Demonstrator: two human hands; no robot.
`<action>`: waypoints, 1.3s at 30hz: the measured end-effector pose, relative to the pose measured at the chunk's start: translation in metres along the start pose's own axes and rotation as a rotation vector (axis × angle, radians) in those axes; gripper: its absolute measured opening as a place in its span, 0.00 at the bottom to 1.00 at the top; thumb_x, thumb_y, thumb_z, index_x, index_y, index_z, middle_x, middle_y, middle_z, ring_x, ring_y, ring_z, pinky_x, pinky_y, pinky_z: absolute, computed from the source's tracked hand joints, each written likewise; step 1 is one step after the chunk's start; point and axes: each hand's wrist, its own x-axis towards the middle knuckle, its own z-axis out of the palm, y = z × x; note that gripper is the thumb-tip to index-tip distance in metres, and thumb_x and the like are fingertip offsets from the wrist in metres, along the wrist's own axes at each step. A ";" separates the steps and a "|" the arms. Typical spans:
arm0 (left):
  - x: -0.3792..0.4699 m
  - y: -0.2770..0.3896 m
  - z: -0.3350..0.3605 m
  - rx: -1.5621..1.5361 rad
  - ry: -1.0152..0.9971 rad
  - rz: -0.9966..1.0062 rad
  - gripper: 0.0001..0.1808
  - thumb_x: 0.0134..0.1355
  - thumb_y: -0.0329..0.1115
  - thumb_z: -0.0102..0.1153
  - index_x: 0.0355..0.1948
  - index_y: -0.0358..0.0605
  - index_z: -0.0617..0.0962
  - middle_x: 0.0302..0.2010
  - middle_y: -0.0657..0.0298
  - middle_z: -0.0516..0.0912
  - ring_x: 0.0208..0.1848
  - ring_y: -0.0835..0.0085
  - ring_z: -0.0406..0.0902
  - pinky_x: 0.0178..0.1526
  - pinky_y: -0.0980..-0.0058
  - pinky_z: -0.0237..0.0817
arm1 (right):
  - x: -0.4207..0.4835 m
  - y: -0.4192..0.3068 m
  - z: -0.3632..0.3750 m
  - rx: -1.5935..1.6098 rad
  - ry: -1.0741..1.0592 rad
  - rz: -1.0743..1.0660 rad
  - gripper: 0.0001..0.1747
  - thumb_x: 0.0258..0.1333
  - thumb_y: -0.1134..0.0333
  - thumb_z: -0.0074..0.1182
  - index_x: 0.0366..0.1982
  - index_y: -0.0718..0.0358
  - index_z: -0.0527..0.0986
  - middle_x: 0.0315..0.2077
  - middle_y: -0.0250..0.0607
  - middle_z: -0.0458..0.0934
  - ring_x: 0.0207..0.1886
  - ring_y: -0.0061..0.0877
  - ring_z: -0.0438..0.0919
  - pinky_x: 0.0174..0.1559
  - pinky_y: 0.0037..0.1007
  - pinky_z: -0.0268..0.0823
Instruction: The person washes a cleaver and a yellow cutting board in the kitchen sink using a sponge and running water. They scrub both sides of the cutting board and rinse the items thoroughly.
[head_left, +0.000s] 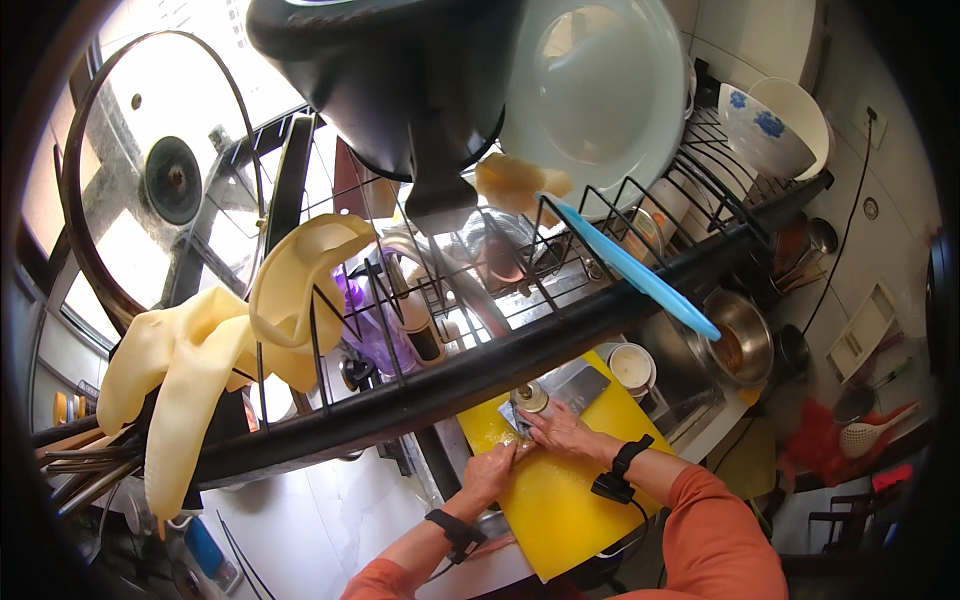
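A yellow cutting board (577, 517) lies below the dish rack, tilted in the view, bridging the sink edge. My right hand (562, 435) rests over the board, its fingers against a pale cylindrical object with a metal top (531, 397); the rack partly crowds this spot. My left hand (491, 472) is close beside it, fingers curled at a small pinkish-brown piece (525, 452), perhaps food. Small pale bits (499, 435) are scattered on the board near both hands. Past my right hand, a flat grey rectangular thing (585, 384) lies at the board's far end. Both wrists wear black straps.
A black wire dish rack (450, 401) crosses above my hands. It carries yellow rubber gloves (202, 352), a glass lid (172, 180), a black pot (390, 75), a large white plate (592, 97), a light-blue utensil (630, 262) and bowls (772, 131). A steel bowl (739, 337) stands right.
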 end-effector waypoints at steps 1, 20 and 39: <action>-0.001 0.000 -0.002 0.024 0.014 0.017 0.21 0.53 0.34 0.54 0.51 0.52 0.75 0.32 0.58 0.81 0.31 0.57 0.80 0.29 0.61 0.71 | -0.003 0.000 0.000 -0.021 0.009 -0.054 0.28 0.58 0.60 0.41 0.59 0.61 0.66 0.56 0.53 0.69 0.61 0.39 0.66 0.63 0.38 0.53; 0.047 0.014 -0.027 -0.036 0.171 0.216 0.20 0.49 0.31 0.57 0.47 0.52 0.76 0.29 0.60 0.79 0.30 0.59 0.79 0.28 0.63 0.70 | -0.030 0.011 -0.062 -0.039 0.191 -0.085 0.28 0.54 0.61 0.53 0.58 0.56 0.68 0.61 0.38 0.66 0.67 0.28 0.60 0.59 0.35 0.52; 0.140 0.028 -0.006 -0.670 -0.120 0.344 0.16 0.59 0.43 0.59 0.41 0.41 0.78 0.32 0.54 0.81 0.35 0.62 0.79 0.37 0.69 0.67 | -0.066 0.090 -0.198 -0.408 0.447 0.007 0.07 0.43 0.71 0.54 0.29 0.58 0.79 0.32 0.32 0.80 0.39 0.28 0.78 0.42 0.31 0.68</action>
